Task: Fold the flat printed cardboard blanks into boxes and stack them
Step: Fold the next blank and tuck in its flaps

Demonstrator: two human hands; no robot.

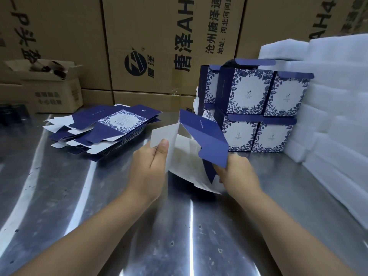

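Shiny metal covers the counter (179, 226), and both arms reach over it from the near edge. Between the hands is a half-folded blank (207, 140), held a little above the counter near its middle. Its dark blue printed side faces up and to the right, and its white inner side faces the person. The left hand (148, 166) pinches a white flap at the left side of the blank, with the thumb pressed flat on the card. The right hand (237, 172) holds the lower edge of the blue panel; its fingers are curled around the card and mostly hidden behind it. A long white flap hangs down between the two hands, and its tip is very close to the counter.

To the left, further back, lies a pile of flat blanks (107, 126), loosely stacked, blue and white with a leaf pattern on the top one. Just behind the held blank, on the right, the folded boxes (256, 108) stand in two levels, one on the other, with their blue lids open. White foam sheets (334, 96) are stacked beside them along the right side. Big brown cartons (159, 46) with printed letters fill the background, and a small open carton (49, 86) stands at the far left.
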